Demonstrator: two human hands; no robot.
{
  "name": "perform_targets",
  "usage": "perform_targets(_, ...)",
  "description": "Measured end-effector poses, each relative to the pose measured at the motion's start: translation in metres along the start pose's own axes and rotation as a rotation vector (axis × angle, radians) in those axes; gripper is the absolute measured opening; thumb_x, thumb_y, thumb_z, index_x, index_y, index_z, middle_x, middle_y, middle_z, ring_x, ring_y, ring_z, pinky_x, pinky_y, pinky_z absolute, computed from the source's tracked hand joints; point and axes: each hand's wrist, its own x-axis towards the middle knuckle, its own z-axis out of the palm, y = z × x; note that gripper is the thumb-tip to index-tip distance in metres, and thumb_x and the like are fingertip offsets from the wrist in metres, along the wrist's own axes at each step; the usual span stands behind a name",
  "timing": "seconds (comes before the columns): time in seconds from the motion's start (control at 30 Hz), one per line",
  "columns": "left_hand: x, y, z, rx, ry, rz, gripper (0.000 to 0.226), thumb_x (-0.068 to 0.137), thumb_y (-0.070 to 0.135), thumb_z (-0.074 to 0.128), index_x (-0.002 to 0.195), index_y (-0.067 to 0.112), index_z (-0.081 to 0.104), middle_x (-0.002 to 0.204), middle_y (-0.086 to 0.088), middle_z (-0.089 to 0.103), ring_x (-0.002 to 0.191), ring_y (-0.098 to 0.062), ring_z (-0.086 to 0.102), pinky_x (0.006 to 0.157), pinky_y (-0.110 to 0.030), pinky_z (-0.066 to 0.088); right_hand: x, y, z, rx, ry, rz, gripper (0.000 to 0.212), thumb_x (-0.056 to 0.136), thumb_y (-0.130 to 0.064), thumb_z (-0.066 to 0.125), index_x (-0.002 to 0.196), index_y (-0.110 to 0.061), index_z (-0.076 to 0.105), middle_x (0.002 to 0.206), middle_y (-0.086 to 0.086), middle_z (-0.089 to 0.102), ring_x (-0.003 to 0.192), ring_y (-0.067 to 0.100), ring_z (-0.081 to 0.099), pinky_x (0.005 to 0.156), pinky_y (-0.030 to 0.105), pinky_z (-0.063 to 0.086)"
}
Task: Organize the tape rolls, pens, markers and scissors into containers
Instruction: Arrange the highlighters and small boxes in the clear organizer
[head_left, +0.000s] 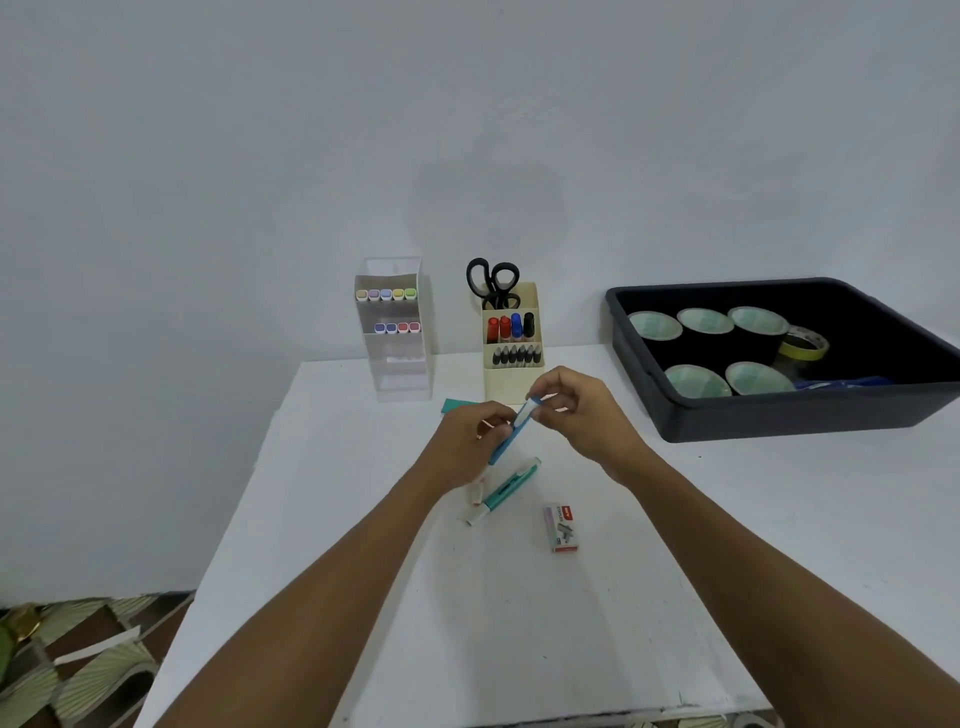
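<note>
Both hands hold a blue marker above the white table. My left hand grips its barrel and my right hand pinches its white upper end. A teal marker and a small red-and-white one lie on the table below. At the back, a clear organizer holds pastel markers in two rows. A cream holder keeps black scissors, red, blue and black markers and dark pens. The black bin at the right contains several tape rolls.
A small staples box lies on the table right of the teal marker. A teal flat item shows behind my left hand. A yellow tape roll leans in the bin. Patterned floor lies beyond the table's left edge.
</note>
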Motion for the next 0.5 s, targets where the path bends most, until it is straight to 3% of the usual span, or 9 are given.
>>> perform_targets(0.13,-0.004,0.003,0.001,-0.137,-0.036,-0.023,0.021,0.096,0.015,0.056,0.115,0.008,0.064,0.105,-0.006,0.066,0.078,-0.011,0.061,0.066,-0.012,0.053,-0.003,0.008,0.007,0.206,0.023,0.125,0.019,0.086,-0.022,0.071,0.104,-0.017,0.065,0.097,0.002,0.073,0.09,0.023,0.069,0.084,0.038,0.058)
perform_targets(0.23,-0.003,0.007,0.005,-0.181,-0.066,-0.047,0.024,0.094,0.017,0.06,0.117,0.009,0.064,0.108,-0.008,0.069,0.077,-0.011,0.064,0.07,-0.017,0.056,-0.004,0.009,0.005,0.236,0.116,0.149,0.013,0.088,-0.019,0.068,0.1,-0.015,0.067,0.088,0.002,0.074,0.084,0.02,0.07,0.081,0.035,0.058)
perform_targets(0.33,-0.001,0.006,0.012,0.065,-0.176,-0.094,0.036,0.088,0.033,0.068,0.121,0.021,0.062,0.11,0.003,0.066,0.086,-0.011,0.06,0.076,-0.02,0.052,-0.004,0.014,-0.01,0.275,0.229,0.214,0.007,0.09,-0.014,0.064,0.097,-0.011,0.065,0.086,0.004,0.074,0.085,0.022,0.068,0.075,0.033,0.055)
perform_targets(0.4,-0.002,0.002,0.02,0.227,-0.229,-0.088,0.043,0.084,0.041,0.071,0.122,0.023,0.06,0.105,0.007,0.063,0.081,-0.01,0.056,0.077,-0.022,0.053,-0.005,0.021,-0.019,0.262,0.24,0.257,0.006,0.091,-0.013,0.063,0.095,-0.011,0.066,0.087,0.006,0.073,0.087,0.024,0.068,0.073,0.031,0.054)
perform_targets(0.5,-0.003,-0.002,0.028,0.308,-0.204,-0.037,0.044,0.082,0.034,0.075,0.122,0.019,0.061,0.103,0.003,0.067,0.077,-0.009,0.054,0.079,-0.025,0.051,-0.007,0.029,-0.023,0.24,0.237,0.306,0.004,0.091,-0.015,0.064,0.094,-0.013,0.067,0.088,0.005,0.073,0.088,0.024,0.069,0.072,0.029,0.055)
